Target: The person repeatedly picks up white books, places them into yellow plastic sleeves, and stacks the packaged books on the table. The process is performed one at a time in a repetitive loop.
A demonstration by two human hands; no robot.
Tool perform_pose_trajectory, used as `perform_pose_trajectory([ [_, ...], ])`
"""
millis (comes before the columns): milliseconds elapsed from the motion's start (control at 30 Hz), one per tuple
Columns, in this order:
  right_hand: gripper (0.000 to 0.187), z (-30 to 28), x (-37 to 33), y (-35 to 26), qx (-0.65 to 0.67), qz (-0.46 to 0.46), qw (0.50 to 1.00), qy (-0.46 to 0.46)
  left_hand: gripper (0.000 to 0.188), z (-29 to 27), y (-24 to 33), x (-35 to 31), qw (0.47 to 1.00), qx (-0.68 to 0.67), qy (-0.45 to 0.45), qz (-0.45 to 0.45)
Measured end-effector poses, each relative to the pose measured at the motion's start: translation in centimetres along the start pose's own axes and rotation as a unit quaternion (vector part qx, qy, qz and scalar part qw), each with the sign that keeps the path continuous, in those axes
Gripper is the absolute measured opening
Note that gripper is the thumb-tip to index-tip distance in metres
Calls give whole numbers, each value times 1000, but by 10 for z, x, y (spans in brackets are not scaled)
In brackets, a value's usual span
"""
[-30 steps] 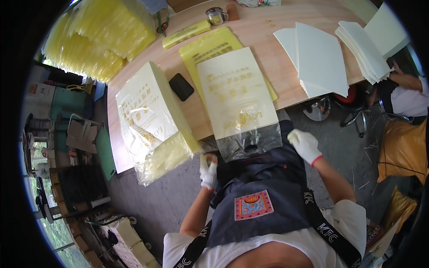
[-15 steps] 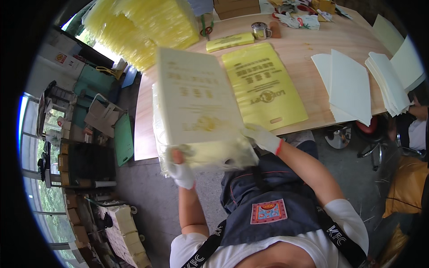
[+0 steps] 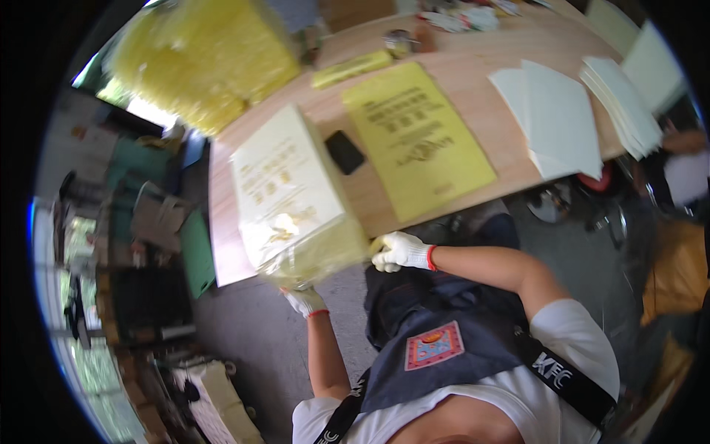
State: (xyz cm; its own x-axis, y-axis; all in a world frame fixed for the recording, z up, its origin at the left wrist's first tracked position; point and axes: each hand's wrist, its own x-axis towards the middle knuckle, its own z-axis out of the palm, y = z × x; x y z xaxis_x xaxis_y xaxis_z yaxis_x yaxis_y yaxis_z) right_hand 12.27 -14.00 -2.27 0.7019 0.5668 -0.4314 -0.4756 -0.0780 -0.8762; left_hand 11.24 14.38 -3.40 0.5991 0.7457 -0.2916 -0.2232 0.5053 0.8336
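Observation:
A white printed board in a clear plastic bag (image 3: 277,189) lies on top of a thick pile at the table's near left corner. Its filmy end (image 3: 314,255) hangs over the table edge toward me. My left hand (image 3: 305,300), in a white glove, is closed at the lower left of this end, its fingers partly hidden by the film. At the lower right corner, my gloved right hand (image 3: 403,251) has its fingers curled against the bag's edge. Beside the pile lie a black phone (image 3: 345,152) and a flat yellow printed bag (image 3: 418,140) with a handle slot.
A large heap of yellow plastic bags (image 3: 200,59) fills the far left. Further back are a folded yellow bag (image 3: 351,69) and a metal cup (image 3: 399,43). White sheets (image 3: 551,122) lie on the right, near another person's arm (image 3: 684,142). A green board (image 3: 196,255) stands left of the table.
The bagged board has come down from the air onto the pile. Both hands have moved lower with its end, and the phone now shows beside it. The view has shifted and is blurred.

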Motion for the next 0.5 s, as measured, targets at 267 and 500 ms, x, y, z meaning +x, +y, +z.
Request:
perform_pose_trajectory([
  [267,34,-103,-53,34,-715,149,677,88,42,83,-38,-193,686,310,-650,-104],
  [500,31,-132,-109,65,-665,179,693,213,70,219,-1,-350,351,143,-902,206],
])
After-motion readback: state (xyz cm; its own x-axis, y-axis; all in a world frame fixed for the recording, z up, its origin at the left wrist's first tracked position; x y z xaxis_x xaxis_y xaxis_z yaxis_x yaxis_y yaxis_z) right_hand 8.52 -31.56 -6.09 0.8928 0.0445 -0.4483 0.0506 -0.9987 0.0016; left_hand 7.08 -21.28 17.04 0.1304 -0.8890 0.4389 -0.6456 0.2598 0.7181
